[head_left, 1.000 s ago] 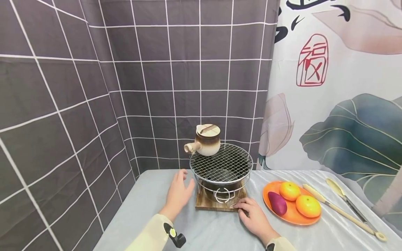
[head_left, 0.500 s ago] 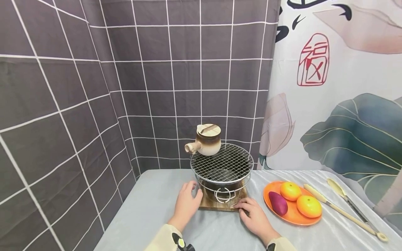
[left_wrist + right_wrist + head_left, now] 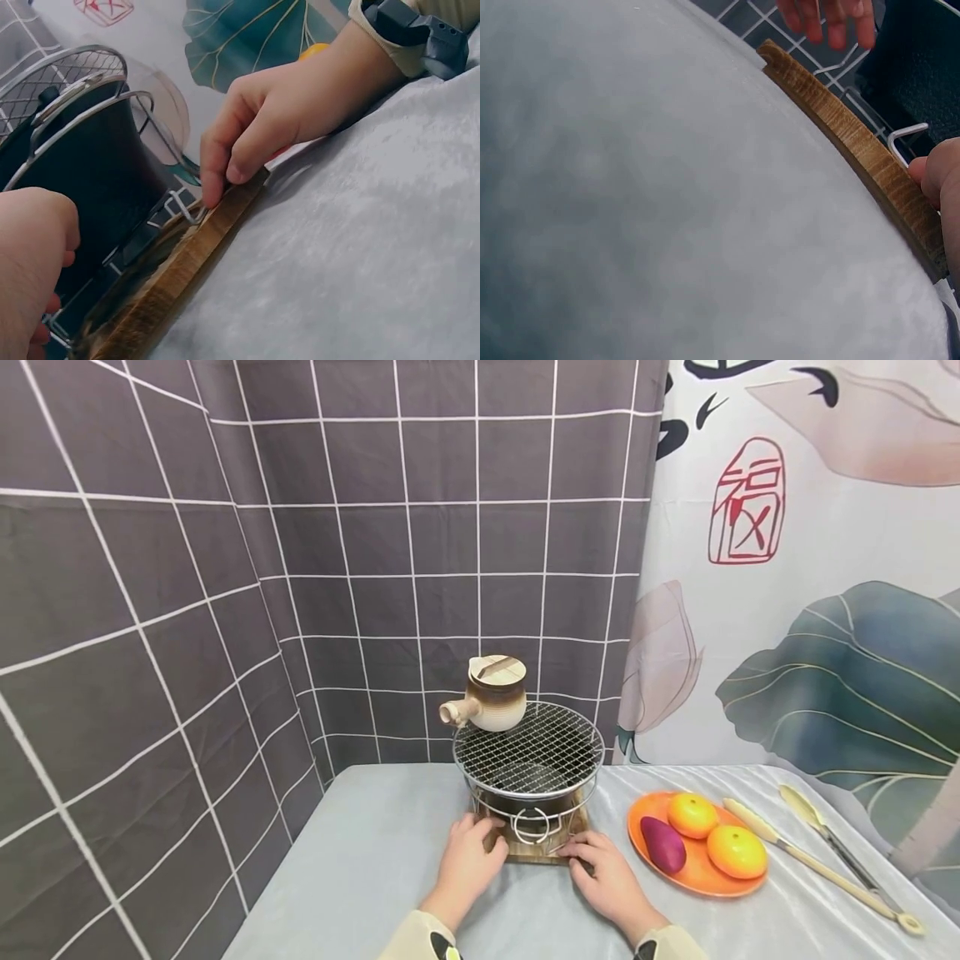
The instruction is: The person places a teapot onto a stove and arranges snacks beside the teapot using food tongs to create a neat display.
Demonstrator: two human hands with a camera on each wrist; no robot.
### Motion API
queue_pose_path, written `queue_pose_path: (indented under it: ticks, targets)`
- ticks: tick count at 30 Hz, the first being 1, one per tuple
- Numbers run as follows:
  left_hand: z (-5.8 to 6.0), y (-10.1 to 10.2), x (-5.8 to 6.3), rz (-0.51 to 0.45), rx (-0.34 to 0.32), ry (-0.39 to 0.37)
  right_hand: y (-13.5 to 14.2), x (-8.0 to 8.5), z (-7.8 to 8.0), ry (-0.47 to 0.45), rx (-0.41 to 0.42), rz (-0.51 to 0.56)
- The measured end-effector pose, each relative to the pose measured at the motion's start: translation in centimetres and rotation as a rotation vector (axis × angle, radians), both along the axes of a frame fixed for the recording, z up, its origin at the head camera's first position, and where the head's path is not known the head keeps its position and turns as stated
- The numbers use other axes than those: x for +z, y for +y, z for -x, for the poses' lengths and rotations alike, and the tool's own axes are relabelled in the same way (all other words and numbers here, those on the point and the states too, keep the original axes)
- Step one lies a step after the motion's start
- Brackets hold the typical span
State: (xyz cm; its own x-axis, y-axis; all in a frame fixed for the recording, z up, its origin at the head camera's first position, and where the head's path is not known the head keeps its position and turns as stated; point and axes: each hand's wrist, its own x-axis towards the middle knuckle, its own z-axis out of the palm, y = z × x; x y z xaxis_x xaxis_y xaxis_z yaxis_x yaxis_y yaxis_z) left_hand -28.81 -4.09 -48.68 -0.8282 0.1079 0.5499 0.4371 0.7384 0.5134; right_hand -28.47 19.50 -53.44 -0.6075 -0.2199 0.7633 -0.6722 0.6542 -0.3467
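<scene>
A round black tabletop grill with a wire mesh grate stands in a silver wire stand on a square wooden board. My right hand is at the board's front right corner. In the left wrist view its thumb and forefinger pinch the stand's bent wire foot. My left hand is at the front left corner, fingertips beside the grill's base. In the right wrist view its fingers hang loosely above the board with nothing between them. A lidded clay pot with a side handle overlaps the grate's back left.
To the right, an orange plate bears two oranges and a purple sweet potato. Beyond it lie two long-handled utensils. Dark gridded cloth hangs behind and to the left of the grey-covered table.
My left hand has come down and to the right, from beside the grill to the board's front left corner. My right hand, the grill and the pot have stayed in place.
</scene>
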Motion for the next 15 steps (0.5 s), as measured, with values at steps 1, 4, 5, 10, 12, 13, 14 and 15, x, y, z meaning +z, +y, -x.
queue_pose_path:
  ticks: [1,4,5,10,12,13,14,15]
  targets:
    - [0.0,0.2,-0.2,0.008,-0.005,0.016,0.0,0.0,0.0,-0.003,-0.002,-0.001]
    - [0.0,0.7,-0.7,0.032,-0.017,0.059,0.1,0.0,0.0,-0.014,-0.009,-0.004]
    - [0.0,0.8,-0.8,0.037,-0.02,0.064,0.1,0.0,0.0,-0.017,-0.009,-0.004]
    - [-0.6,1.5,-1.3,0.087,-0.015,0.061,0.1,-0.1,0.0,-0.023,-0.004,-0.008]
    - [-0.7,1.7,-1.5,0.12,-0.012,0.074,0.1,-0.1,0.0,-0.026,-0.005,-0.009]
    - [-0.7,1.8,-1.6,0.139,-0.012,0.086,0.1,-0.1,0.0,-0.028,-0.008,-0.009]
    - [-0.8,1.9,-1.7,0.156,-0.012,0.097,0.1,-0.1,0.0,-0.031,-0.011,-0.008]
    - [-0.8,2.0,-1.9,0.175,-0.014,0.109,0.2,-0.1,0.0,-0.032,-0.012,-0.008]
